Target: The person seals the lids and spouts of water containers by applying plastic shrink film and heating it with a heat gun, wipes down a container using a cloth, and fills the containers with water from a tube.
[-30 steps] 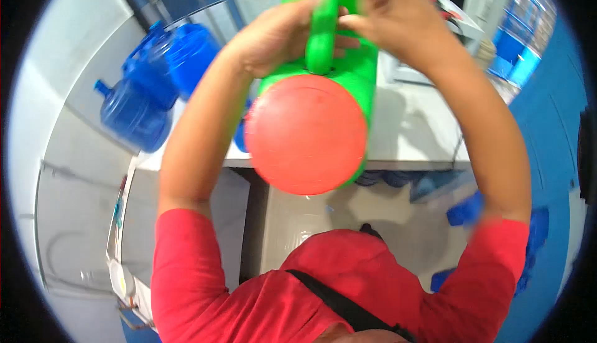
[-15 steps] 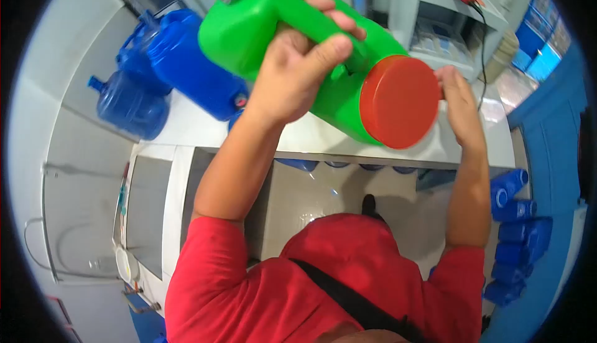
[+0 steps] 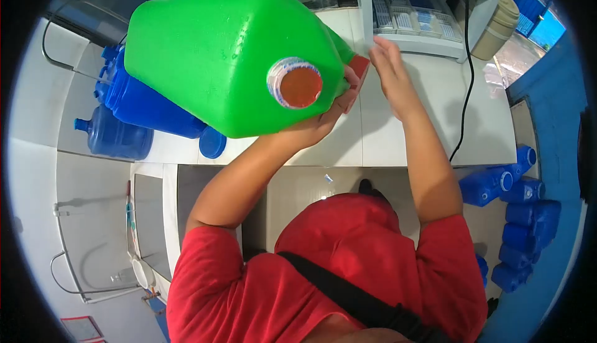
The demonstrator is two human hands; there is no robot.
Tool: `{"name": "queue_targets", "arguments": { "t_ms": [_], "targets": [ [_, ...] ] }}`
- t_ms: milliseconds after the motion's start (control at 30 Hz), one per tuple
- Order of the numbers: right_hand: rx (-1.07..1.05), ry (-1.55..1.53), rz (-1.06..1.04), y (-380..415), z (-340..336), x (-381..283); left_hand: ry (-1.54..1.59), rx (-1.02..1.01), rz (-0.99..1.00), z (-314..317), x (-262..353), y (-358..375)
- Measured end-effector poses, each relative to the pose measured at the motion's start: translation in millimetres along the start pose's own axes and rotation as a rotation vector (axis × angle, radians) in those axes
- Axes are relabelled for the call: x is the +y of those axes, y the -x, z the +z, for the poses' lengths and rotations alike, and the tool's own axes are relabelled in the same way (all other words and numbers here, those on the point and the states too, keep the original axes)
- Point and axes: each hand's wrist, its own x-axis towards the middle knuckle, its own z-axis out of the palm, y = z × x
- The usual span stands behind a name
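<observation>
A big green jug (image 3: 193, 50), wet with droplets, is held tilted above the counter by my left hand (image 3: 320, 125). Most of my left fingers are hidden behind it. Its small spout cap (image 3: 301, 87), red with a torn-looking pale wrap around the rim, faces me. The wide red lid (image 3: 359, 72) shows edge-on at the jug's right side. Just right of that lid is my right hand (image 3: 393, 78), its fingers stretched out and holding nothing.
Blue containers (image 3: 149, 103) and a clear blue water bottle (image 3: 118, 134) stand on the counter (image 3: 385, 141) at left. A grey shelf unit (image 3: 416, 44) with a hanging black cable (image 3: 467, 82) is at back right. Several blue jugs (image 3: 522, 231) line the floor at right.
The green jug has turned, bringing its small cap toward me and the wide lid edge-on. My right hand has shifted left and upward relative to the counter front, staying near the lid.
</observation>
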Motion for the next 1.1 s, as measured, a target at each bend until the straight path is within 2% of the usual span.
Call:
{"name": "queue_targets", "arguments": {
  "t_ms": [33, 67, 133, 200, 233, 300, 333, 400, 433, 533, 600, 633, 700, 733, 800, 833, 867, 933, 1000, 1033, 1067, 1100],
  "targets": [
    [-0.005, -0.006, 0.007, -4, -2, 12, 0.027, 0.022, -0.006, 6, -4, -3],
    [-0.098, -0.171, 0.276, -6, -3, 24, 0.055, 0.043, -0.012, 12, -9, -6],
    [-0.198, -0.336, 0.551, -17, -4, 47, 0.107, 0.03, -0.02, 24, -26, -10],
    [-0.232, -0.001, 0.091, -22, 3, 61, 0.163, 0.021, -0.048, 31, -41, -9],
    [-0.243, -0.005, 0.103, -22, 5, 62, 0.161, -0.027, -0.061, 31, -50, -12],
    [-0.222, 0.121, -0.15, -23, 12, 60, 0.058, -0.055, -0.014, 23, -69, -16],
    [-0.229, 0.118, -0.143, -23, 12, 62, 0.007, -0.067, 0.01, 18, -76, -20],
    [-0.12, 0.45, -0.402, -24, 6, 66, -0.282, -0.024, 0.199, 2, -90, -30],
    [-0.074, 0.561, -0.487, -24, 2, 67, -0.263, -0.048, 0.097, -4, -104, -29],
    [-0.038, 0.748, -0.53, -14, -9, 55, -0.334, -0.029, 0.113, -30, -134, -27],
    [-0.071, 0.864, -0.388, -6, -9, 37, -0.357, -0.057, 0.092, -49, -148, -23],
    [-0.07, 0.865, -0.392, -9, -7, 38, -0.365, -0.069, 0.081, -58, -148, -26],
    [-0.043, 0.578, -0.356, -17, -2, 43, -0.368, -0.072, -0.011, -74, -149, -24],
    [-0.042, 0.581, -0.364, -24, 3, 51, -0.369, -0.066, -0.004, -85, -145, -28],
    [0.028, -0.428, 0.107, -41, 11, 70, -0.219, -0.021, -0.057, -109, -138, -35],
    [0.002, -0.721, 0.209, -46, 18, 63, 0.032, 0.031, -0.17, -121, -138, -40],
    [-0.004, -0.718, 0.203, -52, 23, 65, 0.03, 0.037, -0.165, -137, -136, -45],
    [-0.025, -0.924, 0.369, -71, 35, 85, 0.207, 0.216, -0.303, -176, -118, -63],
    [-0.022, -0.864, 0.327, -104, 54, 114, 0.407, 0.318, -0.345, -219, -133, -75],
    [0.037, -0.667, 0.305, -117, 64, 123, 0.438, 0.419, -0.438, -231, -135, -83],
    [0.095, -0.472, 0.276, -133, 76, 130, 0.424, 0.433, -0.426, -242, -145, -92],
    [0.131, -0.159, 0.237, -154, 84, 143, 0.491, 0.419, -0.548, -254, -160, -98]
  ]
}}
